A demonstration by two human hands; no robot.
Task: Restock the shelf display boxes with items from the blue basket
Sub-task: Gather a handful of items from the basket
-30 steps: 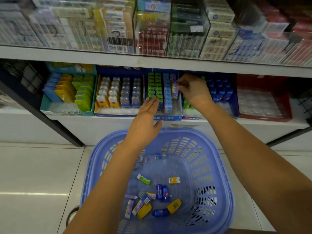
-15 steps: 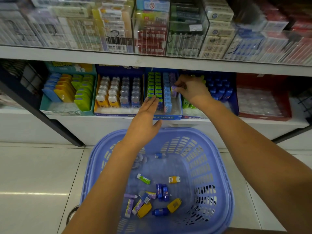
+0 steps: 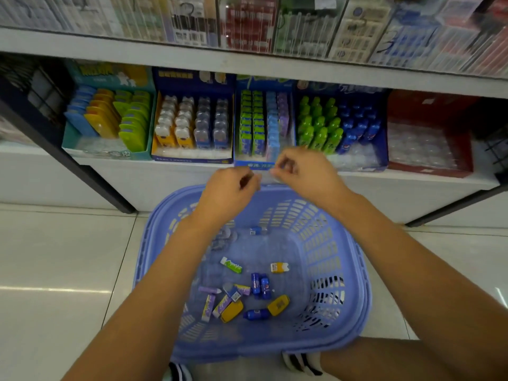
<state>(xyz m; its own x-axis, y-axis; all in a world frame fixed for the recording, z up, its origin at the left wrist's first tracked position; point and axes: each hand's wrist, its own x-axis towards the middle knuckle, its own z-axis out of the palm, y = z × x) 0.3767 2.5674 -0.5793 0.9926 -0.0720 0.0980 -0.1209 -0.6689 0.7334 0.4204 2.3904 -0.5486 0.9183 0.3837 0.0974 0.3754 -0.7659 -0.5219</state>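
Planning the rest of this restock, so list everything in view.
blue basket: one, blue, floor below shelf
purple packs: about four, purple, basket bottom
blue bottles: at least three, blue, basket bottom
yellow cases: two, yellow, basket bottom
green pack: one, green, basket middle
yellow-and-white container: one, right of green pack
display boxes: five, teal, blue, red, lower shelf
packaged goods: many, mixed, blurred, upper shelf
left hand: one, fingers curled, over basket's far rim
right hand: one, fingers curled, beside left; grip unclear
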